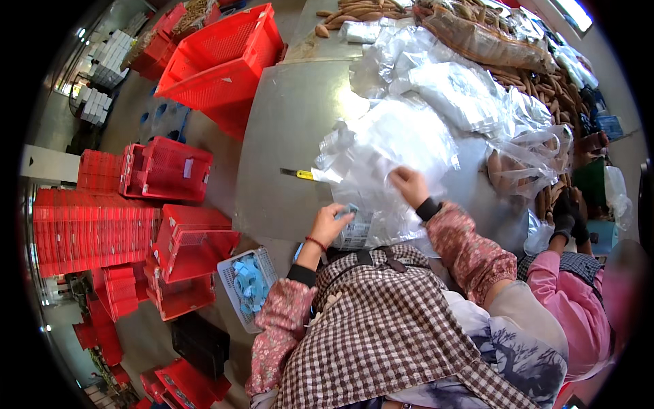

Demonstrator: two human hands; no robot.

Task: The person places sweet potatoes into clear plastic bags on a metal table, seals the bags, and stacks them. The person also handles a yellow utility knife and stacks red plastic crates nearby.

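My left hand (327, 225) is at the table's near edge, thumb and fingers closed on a light-blue strip of labels (356, 231) that bears printing. Just beyond it, my right hand (411, 188) hovers over a spread pile of clear plastic bags (403, 135), its fingertips pinched together. Blur and glare hide whether anything thin is between them. A utility knife with a yellow handle (305, 175) lies left of the bags on the metal table (286, 117), its tip pointing left.
Left of me, a grey plastic basket (223, 271) holds crumpled blue strips. Red plastic crates (97, 230) stand stacked farther left. Sweet potatoes (365, 10) lie at the far end and along the right, by a full sack (480, 38). A co-worker's gloved hands (564, 214) are at right.
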